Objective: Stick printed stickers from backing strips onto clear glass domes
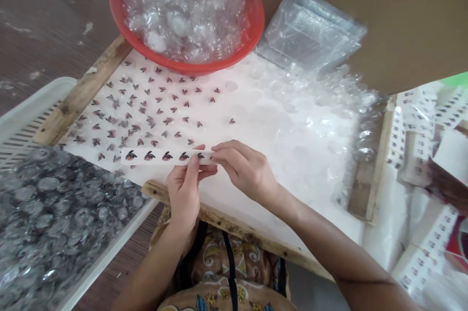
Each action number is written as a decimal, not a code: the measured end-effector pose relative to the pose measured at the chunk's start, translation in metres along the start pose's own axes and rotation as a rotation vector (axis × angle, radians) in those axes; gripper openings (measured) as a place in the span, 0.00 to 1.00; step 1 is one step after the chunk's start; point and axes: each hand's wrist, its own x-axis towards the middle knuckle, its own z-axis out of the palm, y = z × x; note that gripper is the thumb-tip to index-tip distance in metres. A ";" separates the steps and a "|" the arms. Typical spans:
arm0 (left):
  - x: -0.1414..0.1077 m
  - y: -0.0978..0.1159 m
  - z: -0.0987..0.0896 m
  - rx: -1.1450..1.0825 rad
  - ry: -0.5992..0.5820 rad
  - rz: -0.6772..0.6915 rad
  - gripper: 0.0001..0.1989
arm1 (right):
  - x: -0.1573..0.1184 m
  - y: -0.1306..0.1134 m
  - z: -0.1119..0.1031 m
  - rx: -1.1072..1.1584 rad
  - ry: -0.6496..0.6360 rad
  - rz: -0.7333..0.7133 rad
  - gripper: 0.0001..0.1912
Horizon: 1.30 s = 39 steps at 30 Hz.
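A white strip [157, 156] printed with a row of small dark and pink figures lies level across my left hand [186, 189], whose thumb presses on it from above. My right hand [248, 169] pinches the strip's right end, its fingertips close to my left thumb. Below both hands is a white work surface [256, 140] in a wooden frame. Many small printed pieces [168, 121] like the strip's figures are scattered over its left half. Clear round plastic pieces [343, 87] lie toward its right side.
A red basin [258, 18] of clear plastic pieces stands at the back, beside flat clear bags [310, 28]. At the left, a white tray [113, 247] holds many wrapped round pieces. More printed strips [431, 238] lie at the right. Wooden edging [241, 228] runs along the front.
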 end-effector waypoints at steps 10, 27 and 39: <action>0.004 0.006 0.004 -0.024 0.043 -0.070 0.15 | -0.001 0.005 0.000 -0.020 -0.091 0.038 0.13; -0.001 0.002 0.001 0.059 -0.007 -0.080 0.15 | 0.002 -0.001 -0.017 0.244 -0.185 0.275 0.05; 0.002 -0.007 -0.007 0.141 -0.004 -0.056 0.10 | 0.035 0.067 -0.038 0.196 0.157 0.642 0.05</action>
